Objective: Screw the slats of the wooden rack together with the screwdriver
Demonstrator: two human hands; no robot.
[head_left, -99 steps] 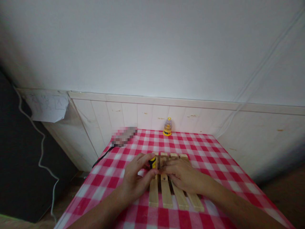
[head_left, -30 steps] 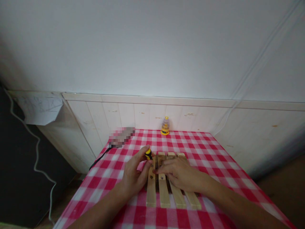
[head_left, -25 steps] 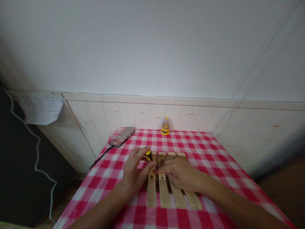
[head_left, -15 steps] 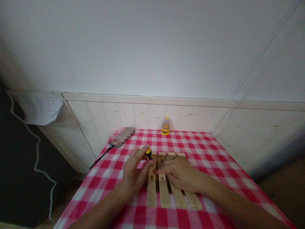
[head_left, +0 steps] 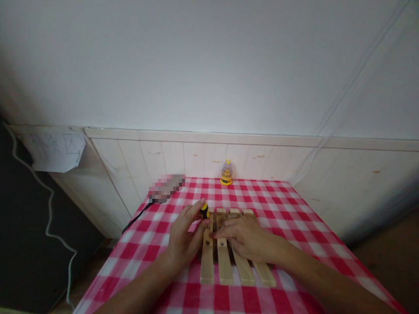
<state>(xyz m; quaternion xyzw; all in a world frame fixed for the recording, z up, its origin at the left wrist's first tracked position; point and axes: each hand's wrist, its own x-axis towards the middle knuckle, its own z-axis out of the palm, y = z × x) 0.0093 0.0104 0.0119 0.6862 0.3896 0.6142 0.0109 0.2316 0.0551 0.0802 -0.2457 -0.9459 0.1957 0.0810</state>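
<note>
Wooden slat rack (head_left: 225,266) lies flat on the red-and-white checked surface (head_left: 294,218), near its middle. Left hand (head_left: 185,240): fingers clamped on a yellow-black screwdriver (head_left: 204,211), upright at the far end of the leftmost slat. Right hand (head_left: 247,237): palm down on the slats, fingers stretched out, gripping nothing. Yellow bit holder (head_left: 225,172) stands at the far edge by the wall.

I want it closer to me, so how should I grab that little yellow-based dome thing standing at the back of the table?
Probably pinch the dome case around its narrower clear top, coming from the front or above: it stands upright on a wider yellow base, close to the panelled wall, so there is little room behind. The right hand, flat on the wooden slats, looks freer.
</note>
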